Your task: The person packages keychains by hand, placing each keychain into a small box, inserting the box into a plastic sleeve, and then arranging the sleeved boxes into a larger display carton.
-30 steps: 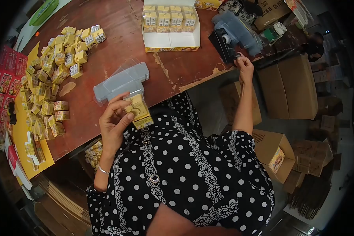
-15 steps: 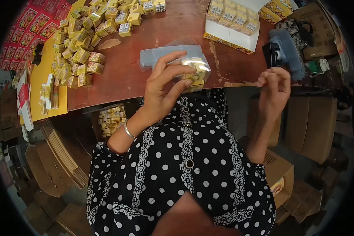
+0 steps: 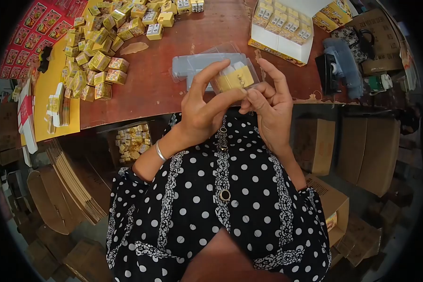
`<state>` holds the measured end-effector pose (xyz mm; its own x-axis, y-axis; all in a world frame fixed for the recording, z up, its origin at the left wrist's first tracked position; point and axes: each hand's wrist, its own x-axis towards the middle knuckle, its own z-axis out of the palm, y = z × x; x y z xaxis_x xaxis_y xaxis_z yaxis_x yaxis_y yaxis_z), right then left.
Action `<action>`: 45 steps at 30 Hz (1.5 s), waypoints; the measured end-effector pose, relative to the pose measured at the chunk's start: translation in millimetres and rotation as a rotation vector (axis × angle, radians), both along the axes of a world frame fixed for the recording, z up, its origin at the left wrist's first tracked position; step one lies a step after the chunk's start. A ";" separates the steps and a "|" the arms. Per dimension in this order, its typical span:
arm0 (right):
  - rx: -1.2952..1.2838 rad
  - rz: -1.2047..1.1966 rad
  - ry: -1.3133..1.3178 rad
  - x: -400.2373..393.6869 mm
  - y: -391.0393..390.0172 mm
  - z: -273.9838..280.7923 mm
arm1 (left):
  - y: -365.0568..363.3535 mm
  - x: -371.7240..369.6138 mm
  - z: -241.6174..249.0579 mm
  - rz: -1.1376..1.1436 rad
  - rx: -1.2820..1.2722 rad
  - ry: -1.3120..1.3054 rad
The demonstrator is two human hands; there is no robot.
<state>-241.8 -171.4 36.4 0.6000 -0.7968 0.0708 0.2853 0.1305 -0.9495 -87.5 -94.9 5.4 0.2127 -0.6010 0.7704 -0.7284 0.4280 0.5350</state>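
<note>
A clear plastic box [image 3: 252,74] with a small yellow carton [image 3: 235,79] inside is held tilted above the table's near edge. My left hand [image 3: 203,101] grips it from the left, the index finger arched over the far side and the thumb along the near side. At its near right corner, my right hand [image 3: 271,101] pinches the box edge between thumb and curled fingers, with the index finger raised. A small metal ring or charm shows on the carton. Behind my left hand, flat clear plastic sleeves [image 3: 181,66] lie stacked on the table.
Many small yellow boxes [image 3: 98,61] are heaped at the left of the red-brown table [image 3: 141,101]. An open display carton [image 3: 279,44] holding rows of boxes stands at the back right. Blue-grey plastic pieces [image 3: 345,66] lie at right. Cardboard boxes [image 3: 369,150] sit below.
My right hand has come in from the right and now grips the clear box. My left hand has tilted the box, turning the carton's yellow face upward.
</note>
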 end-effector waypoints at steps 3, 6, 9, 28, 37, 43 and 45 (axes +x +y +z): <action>0.020 -0.003 -0.004 1.9 -1.1 -2.2 | 1.3 1.1 2.5 0.015 -0.011 -0.036; 0.042 0.004 0.036 2.2 -1.6 -2.1 | 2.0 2.6 -1.0 0.011 -0.005 -0.009; -0.309 -0.174 0.218 5.9 -3.8 -9.1 | 2.4 4.9 -0.3 -0.003 0.010 0.021; -0.182 0.268 0.199 -11.5 -41.8 -31.2 | 5.5 -0.7 5.7 -0.422 0.211 1.087; -0.355 0.340 0.363 -45.1 -58.2 11.6 | 3.2 8.0 16.1 -0.500 0.834 0.708; -0.597 -0.823 0.834 -201.9 -225.2 -30.6 | 5.3 19.2 0.5 -0.569 0.845 0.937; -0.553 -0.709 0.952 -246.5 -266.3 -57.8 | 3.5 18.3 -3.6 -0.589 0.847 0.960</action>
